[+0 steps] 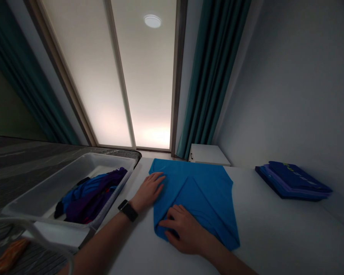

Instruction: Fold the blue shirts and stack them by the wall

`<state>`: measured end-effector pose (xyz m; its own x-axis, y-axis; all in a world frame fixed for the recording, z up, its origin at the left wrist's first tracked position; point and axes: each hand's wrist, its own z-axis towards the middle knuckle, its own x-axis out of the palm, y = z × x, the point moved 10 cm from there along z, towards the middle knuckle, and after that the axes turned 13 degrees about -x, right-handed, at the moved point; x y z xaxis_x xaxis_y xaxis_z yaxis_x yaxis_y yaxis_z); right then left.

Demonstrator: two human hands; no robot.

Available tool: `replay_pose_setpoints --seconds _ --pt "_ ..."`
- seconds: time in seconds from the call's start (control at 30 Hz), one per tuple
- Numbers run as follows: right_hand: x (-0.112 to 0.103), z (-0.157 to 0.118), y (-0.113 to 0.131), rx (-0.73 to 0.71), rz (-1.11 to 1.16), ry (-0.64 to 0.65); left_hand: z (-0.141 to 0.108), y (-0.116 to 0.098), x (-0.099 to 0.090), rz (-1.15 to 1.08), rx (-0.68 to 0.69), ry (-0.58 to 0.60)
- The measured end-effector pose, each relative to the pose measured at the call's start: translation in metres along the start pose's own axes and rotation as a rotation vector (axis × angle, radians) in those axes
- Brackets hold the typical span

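Observation:
A bright blue T-shirt (189,172) lies on the white table (263,236) in front of me, its sides turned inward so that the edges make a slanted peak near the middle. My left hand (149,190), with a black watch at the wrist, rests on the shirt's left edge, fingers laid out flat. Lower down, my right hand (185,229) touches the near left part of the cloth. Its fingers are bent and apart, with the thumb away from the index finger. The fabric under both palms is hidden.
Left of the table stands a translucent plastic bin (40,194) holding crumpled blue and purple clothes (94,194). A stack of folded dark blue and purple clothes (294,181) lies at the right by the wall. A white cabinet (209,153) stands behind the table. A pale curved tube (37,233) crosses the lower left.

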<state>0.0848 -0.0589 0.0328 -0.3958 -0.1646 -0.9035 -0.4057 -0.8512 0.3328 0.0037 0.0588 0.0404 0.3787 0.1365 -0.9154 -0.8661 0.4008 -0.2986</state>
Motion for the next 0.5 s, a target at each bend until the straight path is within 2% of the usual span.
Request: replay_pose_setpoints --seconds 0.1,0.2,0.37,0.5 --pt "0.003 -0.002 0.003 -0.02 0.003 0.03 -0.024 -0.018 0.006 -0.025 0.108 0.131" --pt "0.005 -0.003 0.007 -0.037 -0.004 0.052 -0.047 -0.022 0.007 -0.034 0.176 0.209" --pt "0.007 -0.003 0.01 -0.04 -0.034 0.075 -0.077 -0.019 0.005 -0.018 0.212 0.254" --pt "0.008 -0.003 0.011 -0.039 -0.038 0.089 -0.09 -0.023 0.004 0.019 0.249 0.245"
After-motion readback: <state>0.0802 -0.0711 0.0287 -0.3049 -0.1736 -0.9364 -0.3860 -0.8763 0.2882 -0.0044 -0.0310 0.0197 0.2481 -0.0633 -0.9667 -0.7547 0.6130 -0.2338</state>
